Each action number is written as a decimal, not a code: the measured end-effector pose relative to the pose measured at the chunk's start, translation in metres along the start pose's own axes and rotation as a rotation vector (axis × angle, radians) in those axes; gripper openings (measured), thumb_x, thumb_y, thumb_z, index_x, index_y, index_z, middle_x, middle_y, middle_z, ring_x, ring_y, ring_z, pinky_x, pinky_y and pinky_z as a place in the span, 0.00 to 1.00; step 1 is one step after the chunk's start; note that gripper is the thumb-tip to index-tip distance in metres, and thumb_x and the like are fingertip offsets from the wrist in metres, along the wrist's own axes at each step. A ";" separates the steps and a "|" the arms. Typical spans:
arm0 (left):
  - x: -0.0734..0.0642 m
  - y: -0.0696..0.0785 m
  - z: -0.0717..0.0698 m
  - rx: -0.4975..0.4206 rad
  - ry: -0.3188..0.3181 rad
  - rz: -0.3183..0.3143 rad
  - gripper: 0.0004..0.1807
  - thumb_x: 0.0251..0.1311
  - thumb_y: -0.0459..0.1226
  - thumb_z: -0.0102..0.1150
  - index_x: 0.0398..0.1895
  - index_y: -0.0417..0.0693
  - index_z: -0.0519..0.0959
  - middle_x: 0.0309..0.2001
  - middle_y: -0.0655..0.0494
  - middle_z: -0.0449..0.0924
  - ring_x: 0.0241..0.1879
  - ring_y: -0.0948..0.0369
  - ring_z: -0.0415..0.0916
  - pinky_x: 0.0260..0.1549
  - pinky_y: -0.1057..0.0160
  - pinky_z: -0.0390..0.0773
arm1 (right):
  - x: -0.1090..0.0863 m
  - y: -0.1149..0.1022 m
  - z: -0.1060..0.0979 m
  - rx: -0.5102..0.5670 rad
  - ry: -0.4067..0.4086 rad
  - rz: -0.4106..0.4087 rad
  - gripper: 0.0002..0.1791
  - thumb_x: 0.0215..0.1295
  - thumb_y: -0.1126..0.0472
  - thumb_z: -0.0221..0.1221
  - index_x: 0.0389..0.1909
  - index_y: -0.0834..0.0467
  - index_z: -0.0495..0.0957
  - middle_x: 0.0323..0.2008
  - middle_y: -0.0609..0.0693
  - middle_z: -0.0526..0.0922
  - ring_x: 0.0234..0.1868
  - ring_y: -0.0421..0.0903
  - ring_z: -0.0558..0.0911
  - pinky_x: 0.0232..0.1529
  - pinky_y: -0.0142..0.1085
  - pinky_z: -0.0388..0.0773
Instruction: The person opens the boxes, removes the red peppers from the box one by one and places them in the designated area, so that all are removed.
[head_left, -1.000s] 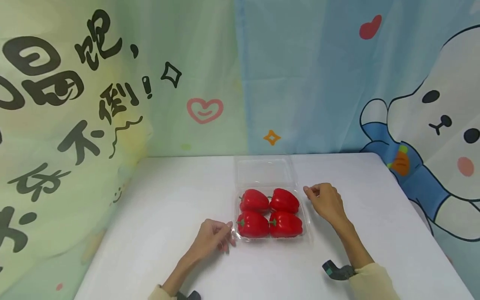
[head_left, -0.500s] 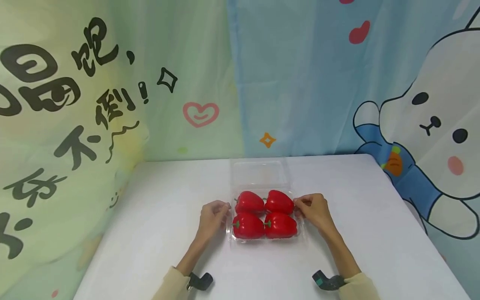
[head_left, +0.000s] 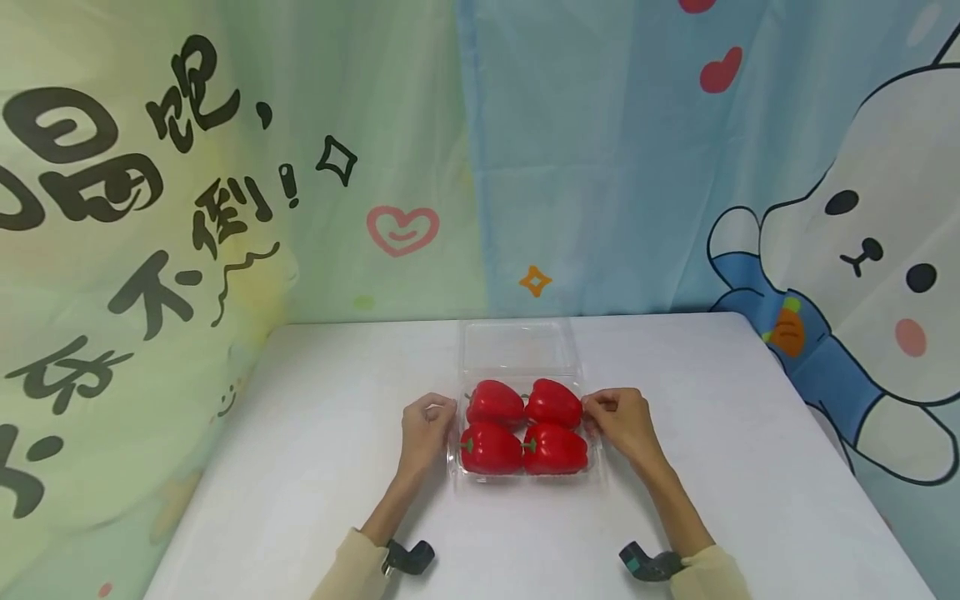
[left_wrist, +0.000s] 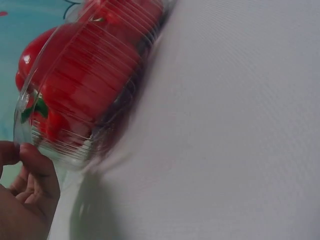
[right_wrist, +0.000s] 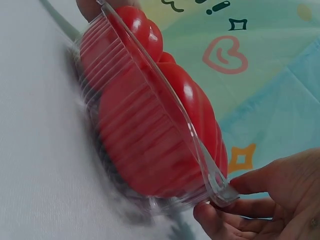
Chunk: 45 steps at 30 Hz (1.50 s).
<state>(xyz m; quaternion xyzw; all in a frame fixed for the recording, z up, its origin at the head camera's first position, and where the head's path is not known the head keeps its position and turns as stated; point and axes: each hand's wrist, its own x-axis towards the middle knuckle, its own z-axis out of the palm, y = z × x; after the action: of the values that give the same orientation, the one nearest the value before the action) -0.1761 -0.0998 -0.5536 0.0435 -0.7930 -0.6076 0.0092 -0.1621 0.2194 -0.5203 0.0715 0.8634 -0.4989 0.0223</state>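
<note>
Several red bell peppers (head_left: 556,450) fill a clear plastic clamshell box (head_left: 592,467) in the middle of the table, two to a row, green stems to the left. Its clear lid (head_left: 516,343) lies folded back behind them. With thumb and forefinger, my left hand (head_left: 424,429) pinches the box's left rim. Opposite it, my right hand (head_left: 626,423) grips the right rim. The left wrist view shows the left fingertips (left_wrist: 31,155) right on the rim of the ribbed wall. In the right wrist view, the right thumb and fingers hold a corner flap (right_wrist: 226,194).
The white table (head_left: 337,358) extends around the box on every side. Behind it hangs a printed curtain (head_left: 600,150) with hearts, lettering and a cartoon animal. A dark wrist device (head_left: 411,557) sits at my left cuff, another (head_left: 649,562) at the right.
My left hand has gone from the box's front left corner up to its left side. My right hand has come left onto the box's right rim. The box has shifted slightly left.
</note>
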 end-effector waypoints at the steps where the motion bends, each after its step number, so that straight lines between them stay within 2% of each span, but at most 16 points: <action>1: 0.000 -0.001 0.000 -0.009 0.000 0.000 0.11 0.77 0.38 0.61 0.45 0.37 0.84 0.28 0.44 0.90 0.21 0.65 0.77 0.21 0.72 0.75 | 0.000 0.000 0.000 -0.015 0.002 -0.002 0.17 0.79 0.60 0.62 0.53 0.72 0.86 0.38 0.65 0.91 0.29 0.44 0.85 0.32 0.27 0.84; 3: -0.001 -0.002 0.001 -0.030 -0.005 0.006 0.11 0.77 0.38 0.61 0.45 0.37 0.84 0.26 0.47 0.88 0.20 0.65 0.77 0.20 0.72 0.74 | -0.002 -0.001 -0.002 -0.024 0.028 -0.003 0.19 0.80 0.58 0.63 0.56 0.72 0.85 0.41 0.66 0.91 0.32 0.48 0.88 0.34 0.28 0.85; 6: -0.002 -0.002 0.001 -0.055 -0.014 0.013 0.09 0.77 0.37 0.62 0.45 0.38 0.83 0.21 0.52 0.84 0.19 0.64 0.76 0.20 0.72 0.73 | -0.002 0.000 -0.003 -0.036 0.136 -0.047 0.22 0.81 0.53 0.62 0.59 0.68 0.85 0.47 0.66 0.92 0.41 0.54 0.90 0.38 0.22 0.81; 9: -0.003 0.000 0.001 -0.059 -0.013 0.018 0.09 0.77 0.37 0.63 0.44 0.38 0.83 0.21 0.52 0.84 0.19 0.64 0.76 0.20 0.72 0.74 | 0.003 0.002 -0.005 -0.016 0.233 -0.166 0.21 0.81 0.53 0.63 0.62 0.64 0.85 0.52 0.63 0.92 0.49 0.56 0.89 0.44 0.18 0.79; 11: -0.002 0.001 0.001 -0.063 -0.002 0.021 0.09 0.76 0.36 0.63 0.43 0.37 0.83 0.23 0.48 0.85 0.19 0.65 0.77 0.20 0.72 0.75 | 0.005 0.001 -0.005 -0.037 0.235 -0.259 0.22 0.78 0.54 0.65 0.65 0.62 0.83 0.57 0.61 0.91 0.53 0.57 0.88 0.52 0.26 0.83; 13: -0.002 0.001 0.001 -0.074 0.005 0.022 0.09 0.76 0.36 0.64 0.42 0.36 0.83 0.26 0.43 0.87 0.20 0.65 0.77 0.20 0.72 0.75 | 0.006 0.000 -0.005 -0.059 0.182 -0.344 0.26 0.75 0.55 0.69 0.69 0.60 0.81 0.61 0.60 0.89 0.56 0.57 0.87 0.58 0.40 0.87; 15: -0.001 0.001 0.001 -0.091 0.008 0.023 0.08 0.75 0.35 0.65 0.42 0.35 0.83 0.27 0.39 0.87 0.19 0.65 0.76 0.19 0.72 0.74 | 0.005 -0.002 -0.004 -0.102 0.124 -0.403 0.31 0.70 0.55 0.73 0.71 0.58 0.80 0.64 0.59 0.87 0.59 0.58 0.85 0.60 0.54 0.86; 17: 0.000 0.000 0.001 -0.101 0.005 0.024 0.08 0.74 0.34 0.65 0.42 0.34 0.83 0.28 0.37 0.87 0.19 0.66 0.76 0.19 0.72 0.74 | 0.005 -0.003 -0.002 -0.143 0.081 -0.434 0.35 0.66 0.54 0.76 0.72 0.56 0.79 0.65 0.58 0.85 0.61 0.59 0.85 0.60 0.61 0.85; 20: 0.000 -0.001 0.001 -0.110 0.000 0.025 0.08 0.74 0.34 0.66 0.42 0.34 0.84 0.27 0.39 0.87 0.18 0.66 0.76 0.18 0.73 0.73 | 0.004 -0.005 0.000 -0.181 0.042 -0.449 0.39 0.61 0.53 0.79 0.73 0.55 0.78 0.65 0.59 0.84 0.62 0.61 0.84 0.60 0.62 0.85; 26: 0.000 -0.001 0.001 -0.109 0.013 0.013 0.07 0.72 0.33 0.66 0.39 0.34 0.83 0.23 0.47 0.86 0.18 0.65 0.76 0.17 0.73 0.72 | 0.002 -0.007 0.006 -0.228 0.007 -0.441 0.41 0.59 0.52 0.80 0.74 0.56 0.77 0.67 0.60 0.84 0.64 0.60 0.84 0.61 0.62 0.86; 33: 0.000 -0.002 0.001 -0.109 0.006 0.030 0.07 0.73 0.32 0.66 0.39 0.34 0.83 0.23 0.44 0.85 0.17 0.66 0.74 0.17 0.73 0.72 | 0.000 -0.006 0.007 -0.243 0.005 -0.457 0.44 0.56 0.53 0.81 0.74 0.55 0.77 0.66 0.59 0.84 0.65 0.60 0.84 0.61 0.64 0.85; 37: 0.001 -0.002 0.001 -0.110 0.009 0.031 0.07 0.73 0.33 0.66 0.39 0.35 0.83 0.23 0.46 0.85 0.17 0.66 0.74 0.18 0.72 0.72 | -0.002 -0.006 0.008 -0.238 0.010 -0.479 0.44 0.55 0.54 0.82 0.73 0.56 0.77 0.66 0.59 0.84 0.65 0.60 0.84 0.61 0.63 0.86; 45: 0.001 -0.004 0.002 -0.113 0.018 0.042 0.08 0.73 0.34 0.67 0.40 0.35 0.83 0.26 0.39 0.87 0.18 0.66 0.76 0.18 0.72 0.74 | -0.019 -0.005 0.010 -0.212 -0.003 -0.507 0.45 0.51 0.56 0.84 0.72 0.56 0.79 0.66 0.57 0.85 0.66 0.59 0.84 0.59 0.60 0.87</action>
<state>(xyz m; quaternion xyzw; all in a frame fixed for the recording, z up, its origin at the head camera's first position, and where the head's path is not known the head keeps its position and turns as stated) -0.1774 -0.0991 -0.5580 0.0319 -0.7581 -0.6506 0.0313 -0.1442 0.2062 -0.5188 -0.1504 0.9010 -0.3957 -0.0946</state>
